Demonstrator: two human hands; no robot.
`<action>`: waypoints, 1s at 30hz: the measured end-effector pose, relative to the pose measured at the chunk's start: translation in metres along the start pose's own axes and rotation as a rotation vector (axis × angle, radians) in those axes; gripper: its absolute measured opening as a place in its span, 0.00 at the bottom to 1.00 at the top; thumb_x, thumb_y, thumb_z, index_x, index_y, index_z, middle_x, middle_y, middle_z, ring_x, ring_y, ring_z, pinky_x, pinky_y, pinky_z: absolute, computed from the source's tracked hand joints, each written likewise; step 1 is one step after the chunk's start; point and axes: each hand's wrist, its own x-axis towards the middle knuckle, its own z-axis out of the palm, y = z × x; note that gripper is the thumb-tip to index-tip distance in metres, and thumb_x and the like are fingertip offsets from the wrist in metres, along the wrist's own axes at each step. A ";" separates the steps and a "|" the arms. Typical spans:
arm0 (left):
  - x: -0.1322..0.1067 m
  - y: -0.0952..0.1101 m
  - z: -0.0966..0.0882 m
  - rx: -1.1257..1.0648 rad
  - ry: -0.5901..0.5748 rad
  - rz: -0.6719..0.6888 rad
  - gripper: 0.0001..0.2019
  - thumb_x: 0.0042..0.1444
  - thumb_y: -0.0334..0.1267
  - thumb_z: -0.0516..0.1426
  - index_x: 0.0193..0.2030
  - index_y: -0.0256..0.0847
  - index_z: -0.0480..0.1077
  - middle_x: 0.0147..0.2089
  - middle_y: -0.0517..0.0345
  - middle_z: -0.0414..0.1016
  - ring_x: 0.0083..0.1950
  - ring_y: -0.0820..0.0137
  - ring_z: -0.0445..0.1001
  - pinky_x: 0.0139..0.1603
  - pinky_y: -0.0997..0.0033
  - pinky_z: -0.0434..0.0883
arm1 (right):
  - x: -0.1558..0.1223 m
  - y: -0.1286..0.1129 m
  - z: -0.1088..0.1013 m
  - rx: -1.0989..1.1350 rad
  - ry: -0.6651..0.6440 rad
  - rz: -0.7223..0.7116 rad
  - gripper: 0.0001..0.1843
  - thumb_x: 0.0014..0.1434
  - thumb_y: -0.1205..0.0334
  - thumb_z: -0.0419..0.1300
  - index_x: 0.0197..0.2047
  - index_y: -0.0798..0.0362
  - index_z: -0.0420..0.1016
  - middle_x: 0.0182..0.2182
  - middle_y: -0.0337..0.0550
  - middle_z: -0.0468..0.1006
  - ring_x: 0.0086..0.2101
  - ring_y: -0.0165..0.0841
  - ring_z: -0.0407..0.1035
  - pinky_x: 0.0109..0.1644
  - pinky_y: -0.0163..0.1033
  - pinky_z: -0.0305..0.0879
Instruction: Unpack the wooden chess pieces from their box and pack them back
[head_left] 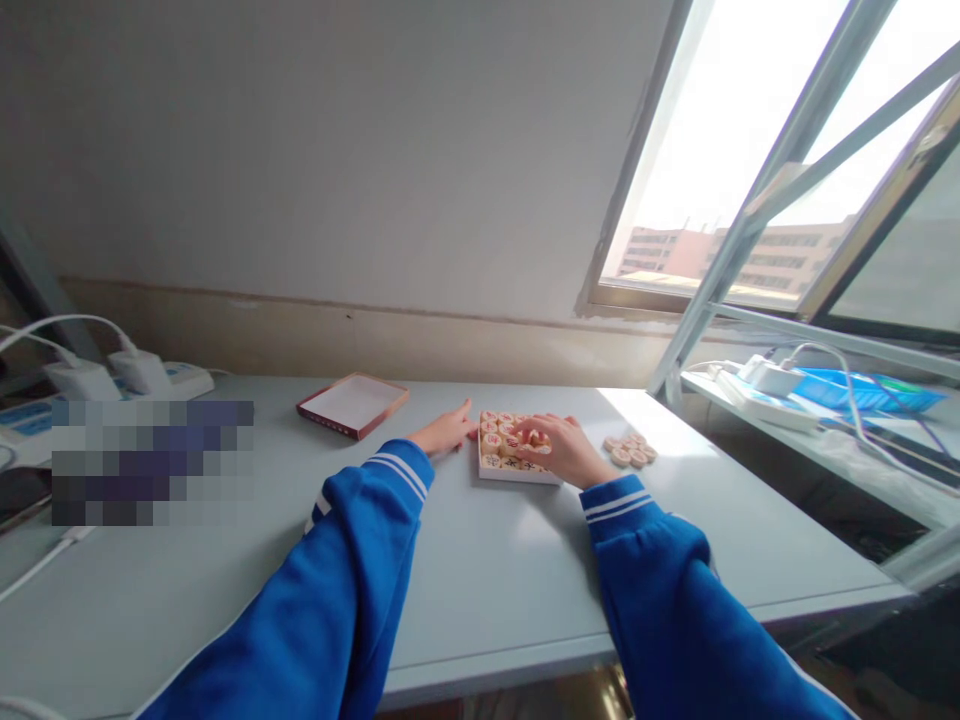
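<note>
A shallow box of round wooden Chinese chess pieces lies on the table in front of me. Red and dark characters mark their tops. My right hand reaches over the box's right side, fingers bent down around a chess piece among the others; the fingers partly hide it. At the box's left edge is my left hand, its fingers stretched out and holding nothing. The fingertips touch or nearly touch the box's side. More loose chess pieces lie in a cluster right of my right hand.
A red-edged box lid, inner side up, lies back left on the grey table. Power strips with white chargers and cables stand at far left. To the right, a metal frame post rises beside a shelf with a blue basket.
</note>
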 end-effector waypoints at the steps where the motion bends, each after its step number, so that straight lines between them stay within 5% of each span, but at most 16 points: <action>1: 0.000 0.000 0.001 0.003 0.017 -0.008 0.32 0.54 0.36 0.46 0.63 0.25 0.40 0.29 0.58 0.68 0.24 0.76 0.59 0.29 0.76 0.60 | 0.000 0.000 0.001 0.001 0.002 0.007 0.10 0.51 0.54 0.59 0.35 0.48 0.71 0.33 0.38 0.76 0.36 0.34 0.67 0.37 0.38 0.50; 11: 0.004 -0.005 0.007 0.121 0.102 0.054 0.34 0.53 0.37 0.47 0.63 0.24 0.40 0.37 0.51 0.72 0.34 0.70 0.68 0.34 0.74 0.62 | -0.001 0.010 -0.006 0.147 0.021 0.036 0.08 0.51 0.62 0.58 0.37 0.48 0.71 0.31 0.36 0.77 0.30 0.29 0.67 0.38 0.37 0.57; 16: 0.001 -0.001 0.007 0.154 0.121 0.043 0.32 0.52 0.36 0.46 0.63 0.25 0.42 0.36 0.51 0.74 0.38 0.67 0.70 0.36 0.73 0.62 | -0.011 0.044 -0.019 -0.213 0.073 0.355 0.10 0.53 0.61 0.54 0.40 0.48 0.71 0.35 0.40 0.76 0.38 0.36 0.67 0.41 0.45 0.57; 20: -0.002 0.002 0.006 0.168 0.125 0.012 0.31 0.53 0.36 0.45 0.63 0.26 0.43 0.36 0.50 0.75 0.41 0.65 0.70 0.37 0.73 0.62 | -0.022 0.067 -0.018 -0.436 -0.087 0.631 0.12 0.51 0.59 0.55 0.39 0.50 0.73 0.40 0.50 0.74 0.43 0.44 0.64 0.40 0.48 0.58; 30: 0.002 0.001 0.008 0.274 0.129 0.045 0.29 0.54 0.38 0.45 0.62 0.28 0.47 0.47 0.46 0.71 0.47 0.64 0.69 0.45 0.72 0.62 | -0.029 0.071 -0.022 -0.427 -0.033 0.702 0.16 0.50 0.66 0.52 0.41 0.47 0.74 0.43 0.46 0.73 0.43 0.41 0.66 0.41 0.46 0.61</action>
